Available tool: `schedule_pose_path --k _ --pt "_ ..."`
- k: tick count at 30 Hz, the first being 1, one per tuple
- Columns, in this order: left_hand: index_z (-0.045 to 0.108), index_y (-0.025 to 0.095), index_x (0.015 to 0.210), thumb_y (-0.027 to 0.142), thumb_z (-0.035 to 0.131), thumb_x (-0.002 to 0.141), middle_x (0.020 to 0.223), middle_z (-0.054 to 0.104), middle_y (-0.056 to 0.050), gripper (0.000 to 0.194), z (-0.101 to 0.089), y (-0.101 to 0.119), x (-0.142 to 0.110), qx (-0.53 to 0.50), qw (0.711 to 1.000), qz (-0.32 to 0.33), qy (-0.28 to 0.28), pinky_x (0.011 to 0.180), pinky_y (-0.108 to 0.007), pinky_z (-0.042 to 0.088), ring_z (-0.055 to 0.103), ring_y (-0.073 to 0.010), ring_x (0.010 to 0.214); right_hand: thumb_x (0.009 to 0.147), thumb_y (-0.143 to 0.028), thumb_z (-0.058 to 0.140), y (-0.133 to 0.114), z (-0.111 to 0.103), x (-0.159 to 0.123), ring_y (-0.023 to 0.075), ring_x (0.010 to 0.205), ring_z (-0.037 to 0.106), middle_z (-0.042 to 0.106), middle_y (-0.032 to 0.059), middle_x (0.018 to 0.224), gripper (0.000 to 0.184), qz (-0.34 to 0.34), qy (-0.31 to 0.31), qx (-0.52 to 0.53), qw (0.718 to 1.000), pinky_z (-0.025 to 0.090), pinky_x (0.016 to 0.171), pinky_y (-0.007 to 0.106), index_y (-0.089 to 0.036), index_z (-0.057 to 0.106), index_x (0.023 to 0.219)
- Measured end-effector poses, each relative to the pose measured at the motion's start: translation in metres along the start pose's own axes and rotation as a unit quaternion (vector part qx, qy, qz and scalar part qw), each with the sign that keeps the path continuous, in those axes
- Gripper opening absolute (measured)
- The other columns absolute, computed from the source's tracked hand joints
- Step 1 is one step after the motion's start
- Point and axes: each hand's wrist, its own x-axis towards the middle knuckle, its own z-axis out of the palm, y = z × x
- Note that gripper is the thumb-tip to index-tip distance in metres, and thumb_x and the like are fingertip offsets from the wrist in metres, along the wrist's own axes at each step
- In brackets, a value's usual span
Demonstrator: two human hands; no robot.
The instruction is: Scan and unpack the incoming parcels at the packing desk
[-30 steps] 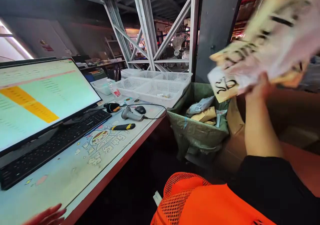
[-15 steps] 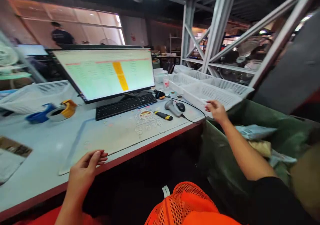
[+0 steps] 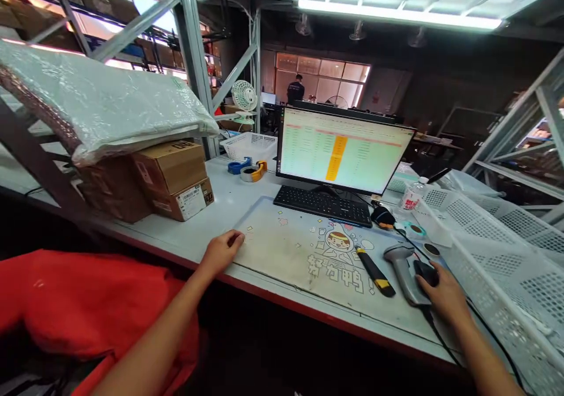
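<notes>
My right hand (image 3: 447, 295) rests over a black computer mouse (image 3: 426, 272), its fingers wrapped round the mouse's sides. Just left of it lies a grey barcode scanner (image 3: 406, 275) with a cable. A yellow and black utility knife (image 3: 375, 271) is on the desk mat (image 3: 282, 261), left of the scanner. At the mat's left front corner, my left hand (image 3: 221, 251) leans on the desk edge with its fingers curled in and the thumb against them; nothing shows in it. Behind the mat stand a black keyboard (image 3: 324, 204) and a lit monitor (image 3: 343, 149) displaying a table.
Cardboard boxes (image 3: 171, 175) are stacked at the left, beneath a plastic-wrapped package (image 3: 127, 108). Tape dispensers (image 3: 253, 171) and a white basket (image 3: 251, 145) stand left of the monitor. White plastic baskets (image 3: 484, 249) line the right side beside a bottle (image 3: 412, 196). A person (image 3: 295, 89) is far behind.
My view has swung to the left. My right hand has moved from beside the white baskets onto the mouse. My left hand stays by the desk's front edge.
</notes>
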Motion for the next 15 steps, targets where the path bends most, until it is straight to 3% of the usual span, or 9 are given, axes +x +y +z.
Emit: schedule_pose_path --k 6,9,15 --pt "0.074 0.021 0.089 0.078 0.057 0.078 0.089 0.08 -0.009 0.06 0.011 -0.025 0.024 -0.096 0.994 -0.052 -0.001 0.084 -0.039 0.055 0.072 -0.0287 0.084 0.088 -0.063 0.044 0.044 0.003 -0.005 0.042 0.131 0.062 0.065 0.0199 0.137 0.076 -0.036 0.02 -0.02 0.999 0.047 0.116 0.055 -0.014 0.059 0.144" --pt "0.072 0.02 0.086 0.084 0.059 0.075 0.087 0.079 -0.011 0.066 0.009 -0.032 0.019 -0.157 0.985 -0.073 0.022 0.082 -0.039 0.056 0.072 -0.0272 0.081 0.091 -0.061 0.039 0.053 0.009 -0.008 0.0443 0.129 0.062 0.063 0.0205 0.139 0.074 -0.053 0.021 -0.058 0.997 0.047 0.117 0.058 -0.014 0.06 0.143" --pt "0.069 0.021 0.079 0.078 0.062 0.081 0.08 0.075 -0.008 0.058 0.01 -0.026 0.011 -0.118 0.992 -0.044 0.018 0.077 -0.036 0.052 0.068 -0.025 0.076 0.092 -0.068 0.038 0.058 0.019 -0.008 0.0435 0.128 0.063 0.062 0.0196 0.139 0.078 -0.101 0.026 -0.056 0.993 0.048 0.117 0.056 -0.015 0.061 0.144"
